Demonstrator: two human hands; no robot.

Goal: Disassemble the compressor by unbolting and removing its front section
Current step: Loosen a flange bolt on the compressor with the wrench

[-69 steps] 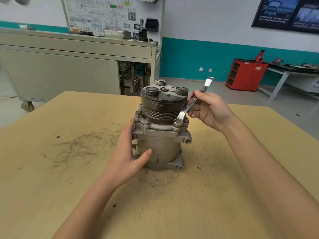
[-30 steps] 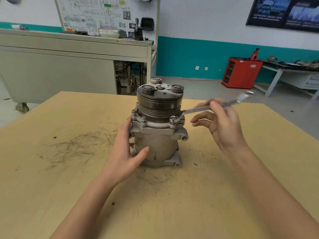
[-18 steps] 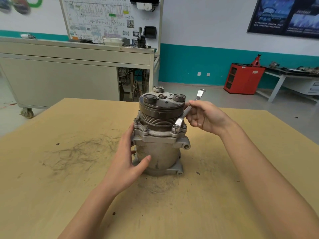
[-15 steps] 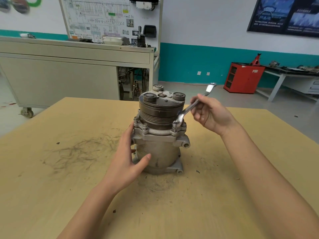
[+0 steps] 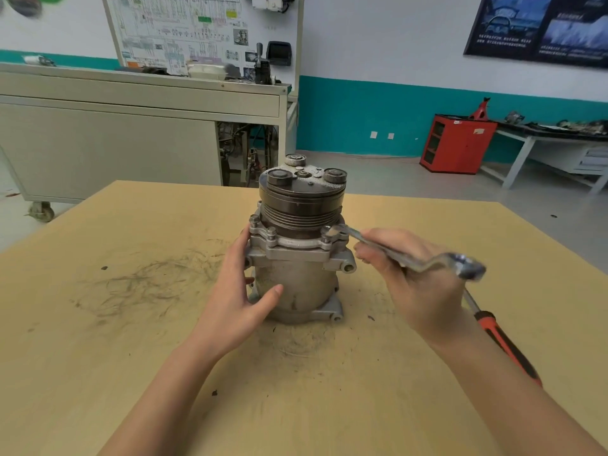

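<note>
While the compressor (image 5: 297,278) stands upright in the middle of the table (image 5: 98,350), pulley (image 5: 301,202) end up, the left hand (image 5: 235,304) has it from the 9 o'clock side. The thumb lies across the front of the lower housing and the fingers go round the side, so that grip is clamped on the body.

The right hand (image 5: 421,284) has its grip closed round the shank of a flat wrench (image 5: 371,245). The wrench's near end sits at the flange bolt (image 5: 326,232) on the compressor's 3 o'clock side, and the handle runs out toward 4 o'clock. Its far end is motion-blurred, so I can't make out the shape there. Other bolts show along the flange at the front and at 9 o'clock, all seated.

A screwdriver (image 5: 493,329) with a red-and-black handle lies on the table at about 4 o'clock from the compressor, partly hidden behind the right forearm. There are dark scuff marks (image 5: 148,281) on the tabletop at 9 o'clock.

Further back, a red cabinet (image 5: 457,143) stands on the floor at 2 o'clock, and a grey wheeled cart (image 5: 108,143) sits at 10 o'clock with a wiring-diagram board (image 5: 184,31) behind it.
</note>
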